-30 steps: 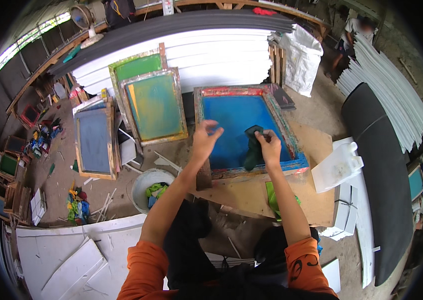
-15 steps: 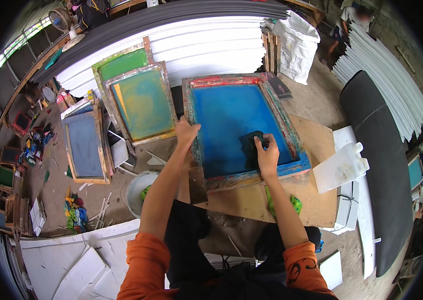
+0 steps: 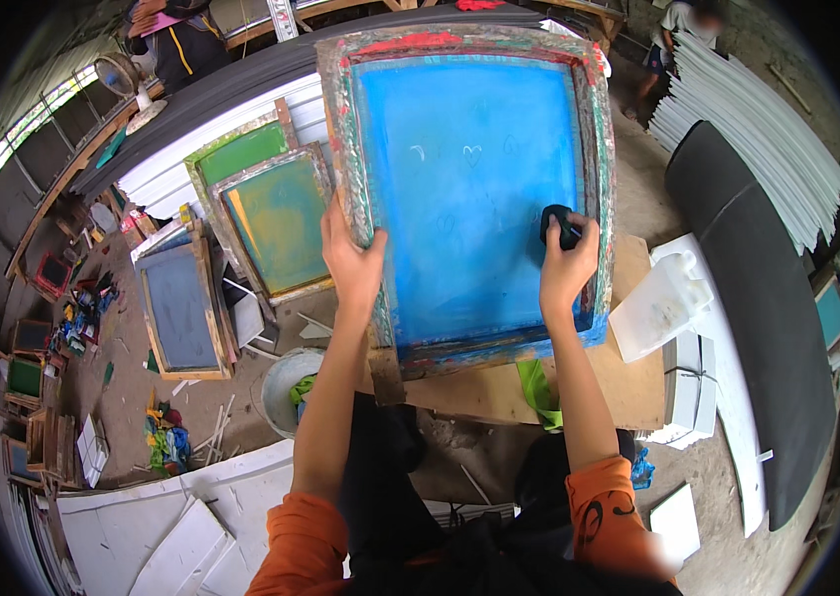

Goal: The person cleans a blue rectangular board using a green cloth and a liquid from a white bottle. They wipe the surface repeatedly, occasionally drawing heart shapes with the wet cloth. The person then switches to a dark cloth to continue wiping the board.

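Observation:
A screen-printing frame (image 3: 469,219) with blue mesh and a paint-stained wooden border is raised and tilted up in front of me. Faint outlines, one heart-shaped, show on its mesh. My left hand (image 3: 352,263) is closed on the frame's left side, with the thumb over its inner edge. In my right hand (image 3: 569,270), fingers pinch a bunched dark cloth (image 3: 559,226) against the right part of the mesh. Below the frame lies a brown board (image 3: 474,399), with a bright green strip (image 3: 539,392) hanging over its front edge.
A translucent jug (image 3: 660,306) stands at the right, near a long black sheet (image 3: 748,288). To the left are a bucket (image 3: 281,392), a green-yellow screen (image 3: 281,228) and a grey-blue screen (image 3: 179,308). One person (image 3: 683,35) is at the far right, another (image 3: 176,45) at the far left.
The frame has been tilted up from the board and its far edge now stands higher. My right hand with the cloth has moved up and right across the mesh.

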